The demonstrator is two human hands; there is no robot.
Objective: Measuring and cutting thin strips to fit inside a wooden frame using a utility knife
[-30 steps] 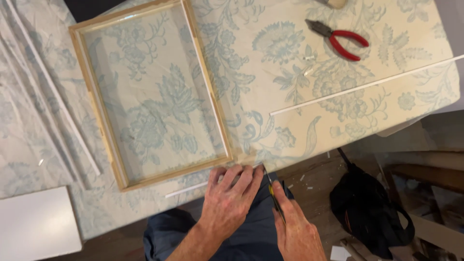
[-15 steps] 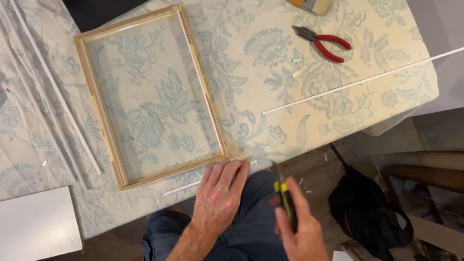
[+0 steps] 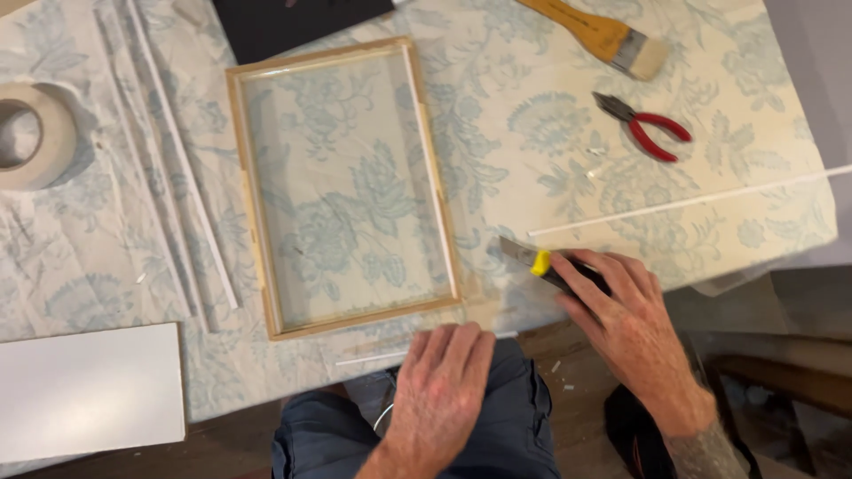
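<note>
Just right of the wooden frame [image 3: 342, 186], the right hand [image 3: 635, 333] has its fingers wrapped around a yellow-and-black utility knife [image 3: 543, 264]. The left hand [image 3: 439, 390] lies flat, holding nothing, below the frame beside a thin white strip [image 3: 382, 357]. A trimming step, seemingly; next calls for steadying that strip.

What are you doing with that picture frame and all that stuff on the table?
A person sits at a table covered with a flowery cloth. Their right hand holds a utility knife with a yellow and black handle, its blade lying on the cloth beside a wooden frame. Their left hand rests flat at the table's near edge, by a thin white strip. Red-handled pliers, a paintbrush and a roll of tape lie untouched.
</note>
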